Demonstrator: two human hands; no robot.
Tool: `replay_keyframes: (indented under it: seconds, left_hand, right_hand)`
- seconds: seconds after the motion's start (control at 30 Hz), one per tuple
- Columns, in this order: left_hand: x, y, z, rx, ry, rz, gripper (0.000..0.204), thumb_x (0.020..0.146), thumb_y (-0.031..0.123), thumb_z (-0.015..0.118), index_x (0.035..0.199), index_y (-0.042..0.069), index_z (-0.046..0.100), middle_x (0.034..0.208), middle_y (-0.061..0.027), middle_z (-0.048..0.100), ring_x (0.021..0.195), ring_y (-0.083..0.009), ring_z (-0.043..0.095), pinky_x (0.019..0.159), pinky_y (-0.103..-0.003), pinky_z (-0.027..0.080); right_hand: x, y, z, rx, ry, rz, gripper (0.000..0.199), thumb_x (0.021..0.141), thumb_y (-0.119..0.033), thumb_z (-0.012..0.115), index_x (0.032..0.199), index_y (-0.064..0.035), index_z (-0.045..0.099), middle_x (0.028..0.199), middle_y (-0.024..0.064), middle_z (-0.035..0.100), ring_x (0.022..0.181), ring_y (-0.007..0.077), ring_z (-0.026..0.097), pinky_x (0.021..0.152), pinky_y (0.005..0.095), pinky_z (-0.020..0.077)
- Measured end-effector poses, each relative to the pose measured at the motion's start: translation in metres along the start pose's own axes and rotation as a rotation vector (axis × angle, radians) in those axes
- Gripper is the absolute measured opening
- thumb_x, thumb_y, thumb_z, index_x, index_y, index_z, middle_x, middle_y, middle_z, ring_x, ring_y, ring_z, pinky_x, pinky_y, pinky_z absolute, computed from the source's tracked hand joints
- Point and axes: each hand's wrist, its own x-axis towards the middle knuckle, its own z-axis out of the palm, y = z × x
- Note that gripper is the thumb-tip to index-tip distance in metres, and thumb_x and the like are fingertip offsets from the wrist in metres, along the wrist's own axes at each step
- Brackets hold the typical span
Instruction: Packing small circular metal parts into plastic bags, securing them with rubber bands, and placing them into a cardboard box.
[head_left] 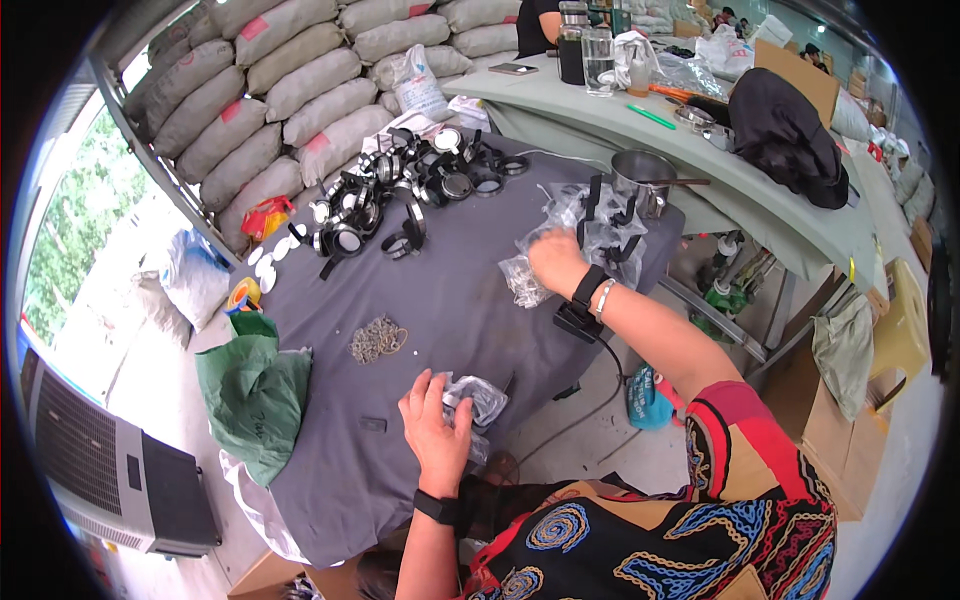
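My left hand lies over the near part of the grey-covered table, fingers stretched and thumb apart. Its thumb side touches a clear plastic bag; the bag's contents are hard to make out. Farther right, my right hand reaches into a heap of clear plastic bags with black handle-like parts among them. Its fingers are curled downward and their tips are hidden. Beside that hand sits a bag of small metal pieces. Loose small metal pieces form a little pile left of centre.
Black-and-silver round parts are heaped at the far side, near white discs. A metal saucepan stands at the far right corner. A green sack hangs over the left edge. Behind is another table with bottles and a dark garment.
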Motion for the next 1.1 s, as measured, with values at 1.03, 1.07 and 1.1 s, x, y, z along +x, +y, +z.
replay_keyframes:
  seconds: [1.03, 1.07, 1.1]
  left_hand:
    - [-0.001, 0.003, -0.001, -0.009, 0.02, -0.086, 0.053, 0.068, 0.015, 0.079, 0.118, 0.006, 0.064, 0.118, -0.0143, 0.059, 0.101, -0.033, 0.055, 0.086, -0.041, 0.048]
    - [-0.003, -0.002, -0.002, -0.003, 0.023, -0.097, 0.053, 0.068, 0.016, 0.079, 0.118, 0.006, 0.064, 0.118, -0.0146, 0.059, 0.101, -0.0332, 0.055, 0.086, -0.041, 0.048]
    - [-0.003, -0.004, -0.002, 0.012, 0.029, -0.12, 0.053, 0.068, 0.016, 0.079, 0.118, 0.006, 0.064, 0.118, -0.0146, 0.059, 0.101, -0.0332, 0.055, 0.086, -0.041, 0.048]
  right_hand:
    - [-0.045, 0.053, 0.014, -0.286, -0.03, 0.31, 0.011, 0.074, -0.013, 0.059, 0.073, -0.0106, 0.069, 0.071, 0.0049, 0.068, 0.069, 0.0226, 0.067, 0.059, 0.0374, 0.0478]
    - [-0.04, 0.041, 0.0, -0.212, -0.085, 0.262, 0.008, 0.075, -0.013, 0.06, 0.077, -0.0078, 0.065, 0.077, 0.0059, 0.067, 0.073, 0.0217, 0.067, 0.058, 0.0349, 0.0479]
    - [-0.035, 0.032, -0.017, -0.197, -0.089, 0.239, 0.008, 0.075, -0.013, 0.06, 0.077, -0.0078, 0.065, 0.077, 0.0059, 0.067, 0.073, 0.0217, 0.067, 0.058, 0.0349, 0.0479]
